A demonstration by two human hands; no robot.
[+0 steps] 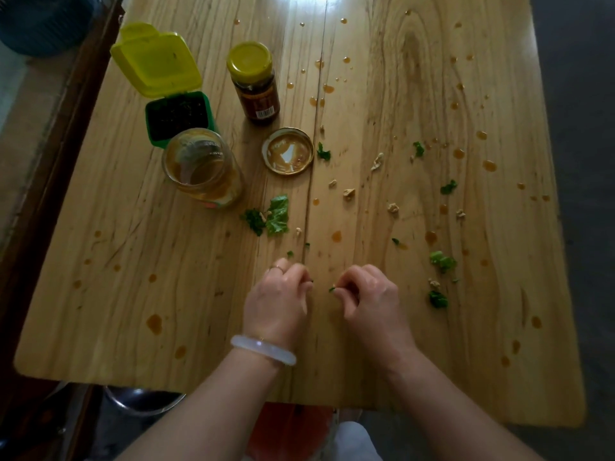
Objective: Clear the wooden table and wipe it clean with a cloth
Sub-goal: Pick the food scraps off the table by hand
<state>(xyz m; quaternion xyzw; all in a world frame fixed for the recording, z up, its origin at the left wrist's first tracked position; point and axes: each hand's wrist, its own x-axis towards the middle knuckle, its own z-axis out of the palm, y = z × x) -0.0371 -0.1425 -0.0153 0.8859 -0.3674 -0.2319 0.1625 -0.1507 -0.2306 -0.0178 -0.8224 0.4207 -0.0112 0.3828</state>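
The wooden table [133,294] is spattered with orange-brown sauce drops and strewn with green leaf scraps and pale crumbs. My left hand [278,301], with a white bangle on the wrist, has its fingers curled at the table's middle front; a dark fleck shows at its fingertips. Beside it, my right hand [367,294] pinches a small green leaf scrap [331,289]. A larger lettuce piece [278,214] lies just beyond the hands. An open glass jar [203,168], its loose lid [288,150], a yellow-lidded sauce jar [254,83] and a green box with a raised yellow lid [176,116] stand at the back left.
More leaf scraps [442,261] and crumbs [348,193] lie to the right of my hands. A metal bowl [143,399] shows under the table's front left edge. A dark wooden frame runs along the left side. Something red-orange [289,427] sits below the front edge.
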